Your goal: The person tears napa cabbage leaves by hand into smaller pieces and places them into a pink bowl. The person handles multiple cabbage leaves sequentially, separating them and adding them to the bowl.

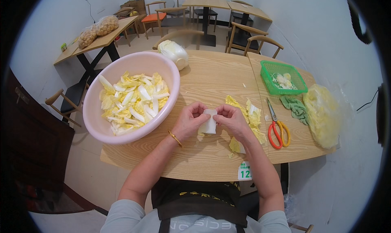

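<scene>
Between my left hand (pixel 194 118) and my right hand (pixel 232 118), a white piece of napa cabbage stalk (pixel 209 124) is pinched by thumbs and fingers just above the table. Yellow cabbage leaves (pixel 254 115) lie beside and partly behind my right hand and wrist. To the left stands a large pale pink basin (pixel 91 111) holding many torn pieces of yellow leaf and white stalk (pixel 134 95). Behind its far right rim a whole napa cabbage (pixel 174 53) lies on its side, its cut base facing me.
Right of the leaves lie scissors (pixel 276 126) with red and yellow handles, blades pointing away. Beyond are a green basket (pixel 282 77) with pale shreds, a green cloth (pixel 294 108) and a bulging plastic bag (pixel 322 115). A numbered tag (pixel 244 171) sits at the table's (pixel 213 65) near edge.
</scene>
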`<state>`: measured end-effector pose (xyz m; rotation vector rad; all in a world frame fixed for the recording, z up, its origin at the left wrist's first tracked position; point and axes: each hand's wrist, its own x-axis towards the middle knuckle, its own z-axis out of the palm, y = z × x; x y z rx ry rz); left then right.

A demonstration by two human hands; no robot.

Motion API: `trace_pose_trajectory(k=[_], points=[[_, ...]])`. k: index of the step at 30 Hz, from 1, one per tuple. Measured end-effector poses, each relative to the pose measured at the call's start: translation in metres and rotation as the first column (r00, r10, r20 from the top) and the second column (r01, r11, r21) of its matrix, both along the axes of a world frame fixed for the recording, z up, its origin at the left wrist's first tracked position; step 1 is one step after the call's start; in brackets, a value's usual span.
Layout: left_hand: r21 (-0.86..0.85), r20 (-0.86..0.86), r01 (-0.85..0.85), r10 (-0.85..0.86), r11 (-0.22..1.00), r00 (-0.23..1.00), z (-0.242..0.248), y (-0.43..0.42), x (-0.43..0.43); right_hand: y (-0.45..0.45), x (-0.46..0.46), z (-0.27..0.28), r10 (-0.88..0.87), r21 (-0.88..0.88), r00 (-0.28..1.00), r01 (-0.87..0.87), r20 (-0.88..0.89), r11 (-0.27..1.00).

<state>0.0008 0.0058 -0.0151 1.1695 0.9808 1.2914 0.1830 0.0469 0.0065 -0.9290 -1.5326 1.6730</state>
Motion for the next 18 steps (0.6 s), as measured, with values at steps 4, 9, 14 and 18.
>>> trace_pose_trajectory(k=[4,9,14,18], points=[[0.012,-0.022,0.024,-0.024,1.0,0.999,0.0007,0.0,-0.0006,-0.0004,-0.001,-0.0011,0.004,-0.013,1.0,-0.004,-0.021,1.0],[-0.004,-0.037,0.047,-0.047,0.999,0.998,0.0014,-0.0017,0.0015,-0.0015,-0.0055,-0.0077,-0.019,0.04,1.0,0.02,-0.014,0.999],[-0.01,0.027,0.035,-0.035,0.999,0.999,0.0007,-0.0013,0.0008,-0.0008,-0.0055,-0.0078,-0.056,0.019,0.998,0.057,-0.027,0.998],[-0.036,0.014,0.055,-0.054,0.998,0.998,-0.0016,0.0007,-0.0019,-0.0004,-0.0028,-0.0062,0.014,-0.006,1.0,-0.014,0.007,1.0]])
